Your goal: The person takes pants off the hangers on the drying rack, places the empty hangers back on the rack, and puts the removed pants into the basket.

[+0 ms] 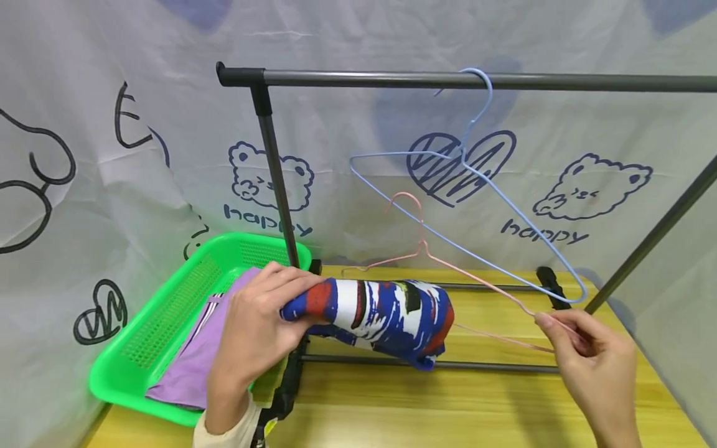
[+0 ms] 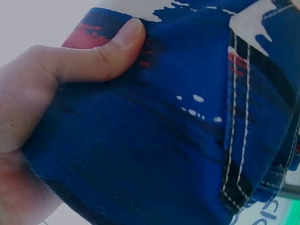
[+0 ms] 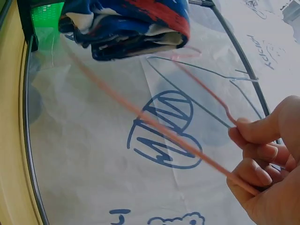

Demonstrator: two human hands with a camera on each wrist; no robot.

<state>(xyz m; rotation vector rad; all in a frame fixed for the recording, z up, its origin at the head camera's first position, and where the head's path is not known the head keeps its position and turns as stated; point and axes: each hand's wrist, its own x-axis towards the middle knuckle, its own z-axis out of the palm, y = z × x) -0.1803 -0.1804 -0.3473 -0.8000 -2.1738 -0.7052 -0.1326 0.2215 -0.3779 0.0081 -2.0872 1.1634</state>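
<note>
My left hand [image 1: 263,317] grips a folded garment of blue, white and red patterned cloth [image 1: 386,314], its thumb pressed on the fabric. Pale double stitching runs along the blue cloth [image 2: 140,136] in the left wrist view. At the right, my right hand [image 1: 596,358] pinches one end of a pink wire hanger [image 1: 473,274]. The pink hanger's hook points up, and its far part passes behind the garment. In the right wrist view the fingers curl round the hanger's end, and its lower bar [image 3: 159,129] runs below the cloth.
A light blue hanger [image 1: 523,218] hangs from the grey rack's top bar [image 1: 358,78]. At the left, a green basket [image 1: 162,298] holds purple clothing [image 1: 193,367]. The rack's lower bars cross the wooden table [image 1: 426,404]. A printed white sheet hangs behind.
</note>
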